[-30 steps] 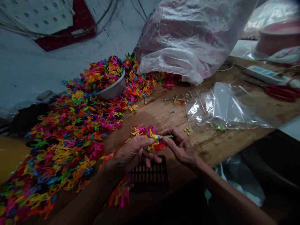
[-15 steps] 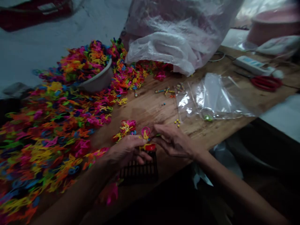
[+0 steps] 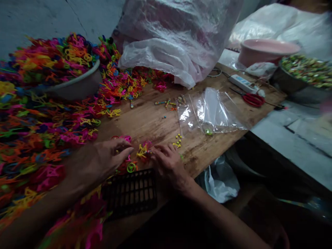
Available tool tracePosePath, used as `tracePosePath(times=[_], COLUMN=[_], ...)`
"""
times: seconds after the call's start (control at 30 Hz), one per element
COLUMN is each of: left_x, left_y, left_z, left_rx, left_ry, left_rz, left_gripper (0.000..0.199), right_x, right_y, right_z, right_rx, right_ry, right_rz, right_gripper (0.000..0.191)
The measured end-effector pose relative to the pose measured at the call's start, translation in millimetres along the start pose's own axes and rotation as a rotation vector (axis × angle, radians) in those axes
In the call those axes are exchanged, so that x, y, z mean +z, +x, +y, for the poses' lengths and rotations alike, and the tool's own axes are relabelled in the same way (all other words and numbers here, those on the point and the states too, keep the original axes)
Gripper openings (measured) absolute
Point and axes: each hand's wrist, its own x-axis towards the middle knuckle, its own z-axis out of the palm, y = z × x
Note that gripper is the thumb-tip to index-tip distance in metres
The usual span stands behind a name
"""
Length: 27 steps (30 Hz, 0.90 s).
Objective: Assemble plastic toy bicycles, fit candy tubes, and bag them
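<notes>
head view: hands [image 3: 110,154] [image 3: 169,162] apart, grips unclear, by yellow pieces [image 3: 141,151]; black tray's [image 3: 135,209] long axis left-right.

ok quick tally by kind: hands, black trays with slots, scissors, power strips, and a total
Left hand and right hand: 2
Black tray: 1
Scissors: 1
Power strip: 1
Total: 5

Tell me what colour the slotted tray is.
The tray is black, best seen in the head view.
</notes>
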Motion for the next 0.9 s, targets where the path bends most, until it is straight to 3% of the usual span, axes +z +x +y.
tracePosePath(times=[0.07,0.1,0.13,0.23,0.3,0.37,0.43,0.5,0.57,0.7,0.9], left_x=[17.1,27.4,39.2,88.6,134.4,184.8,229.9,261.0,276.0,278.6,284.4], left_y=[-19.5,-32.0,-45.4,-82.4,-98.6,-105.6,-103.9,-95.9,-85.5,-69.5,-51.7], left_z=[20.5,31.0,40.2,52.3,43.9,25.3,4.4,-10.9,-16.7,-14.4,-17.7], left_rx=[0.078,0.080,0.036,-0.251,-0.422,-0.571,-0.650,-0.742,-0.763,-0.604,-0.393], left_ry=[0.032,-0.056,-0.192,-0.670,-0.945,-1.164,-1.336,-1.496,-1.658,-1.832,-1.934], left_rz=[0.064,0.064,-0.012,-0.517,-0.797,-0.929,-1.003,-0.959,-0.907,-0.845,-0.838], left_gripper=[0.021,0.021,0.021,0.021,0.021,0.019,0.021,0.023,0.026,0.030,0.042], right_x=[-14.4,-23.0,-31.7,-52.4,-57.6,-56.1,-51.1,-46.4,-44.6,-50.3,-59.9], right_y=[-1.8,-4.8,-8.9,-21.9,-23.8,-15.8,1.3,22.3,40.2,51.3,37.2], right_z=[14.1,22.0,30.0,51.2,63.0,74.5,85.8,95.3,101.2,100.6,91.5], right_rx=[0.046,0.093,0.148,0.252,0.245,0.202,0.139,0.051,-0.044,-0.166,-0.161], right_ry=[0.035,0.033,0.016,-0.062,-0.086,-0.092,-0.079,-0.031,0.038,0.130,0.151], right_rz=[0.087,0.123,0.135,0.052,-0.006,-0.008,-0.011,-0.067,-0.170,-0.352,-0.376], right_gripper=[0.027,0.029,0.029,0.024,0.025,0.030,0.034,0.035,0.034,0.029,0.023])
